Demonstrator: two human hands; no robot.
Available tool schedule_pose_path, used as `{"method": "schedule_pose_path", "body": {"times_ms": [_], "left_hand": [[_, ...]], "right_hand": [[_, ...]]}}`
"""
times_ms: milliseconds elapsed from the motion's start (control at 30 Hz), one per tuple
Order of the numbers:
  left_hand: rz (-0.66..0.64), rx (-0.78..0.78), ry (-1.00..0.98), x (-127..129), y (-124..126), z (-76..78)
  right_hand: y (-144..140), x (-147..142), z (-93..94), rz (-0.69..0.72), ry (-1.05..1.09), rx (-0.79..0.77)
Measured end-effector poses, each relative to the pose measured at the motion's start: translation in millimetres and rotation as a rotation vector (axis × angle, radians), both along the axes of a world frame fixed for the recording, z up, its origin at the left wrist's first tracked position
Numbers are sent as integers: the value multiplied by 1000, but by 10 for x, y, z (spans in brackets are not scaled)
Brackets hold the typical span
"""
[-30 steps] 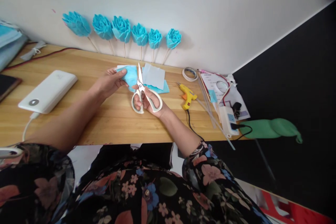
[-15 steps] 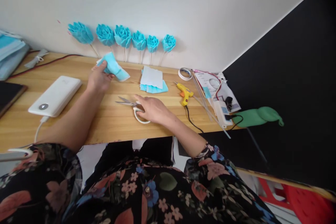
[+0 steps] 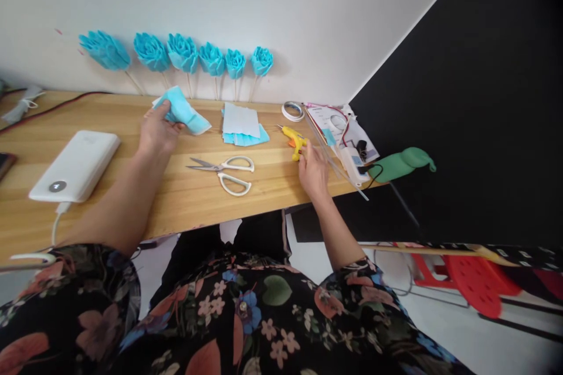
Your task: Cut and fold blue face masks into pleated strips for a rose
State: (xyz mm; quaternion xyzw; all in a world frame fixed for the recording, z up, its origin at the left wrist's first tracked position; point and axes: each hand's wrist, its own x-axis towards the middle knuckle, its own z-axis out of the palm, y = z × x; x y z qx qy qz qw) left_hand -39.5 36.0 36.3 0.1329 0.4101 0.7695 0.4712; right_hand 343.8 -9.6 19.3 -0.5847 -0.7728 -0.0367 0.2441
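The left hand (image 3: 157, 129) lies on the light wooden table (image 3: 185, 199), its fingers closed over one end of a folded light-blue fabric piece (image 3: 185, 112), which stretches away from the fingertips to their right. The right hand (image 3: 313, 171) reaches the yellow hot-glue gun (image 3: 294, 139); its fingertips touch the gun's handle, loosely curled, whether gripping cannot be told. White-handled scissors (image 3: 226, 171) lie open between the two hands, touched by neither.

smooth grained wood table (image 3: 185, 199); scissors (image 3: 224, 170) with bare metal blades, glossy white plastic handles; glossy yellow plastic glue gun (image 3: 294, 139).
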Motion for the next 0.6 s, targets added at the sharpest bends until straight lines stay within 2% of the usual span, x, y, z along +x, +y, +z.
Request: {"method": "schedule_pose_path", "body": {"times_ms": [100,200,400,600], "left_hand": [[1,-10,-7,9,-8,-7],[4,-26,-12,17,-12,-14],[-20,-13,-12,27,-14,-31],[-40,-35,-18,53,-32,-1]], "right_hand": [[41,94,-62,-41,-72,-33],[31,60,-60,-57,-144,-56],[-74,-43,3,15,-351,-58],[-68,-108,11,17,-394,-42]]}}
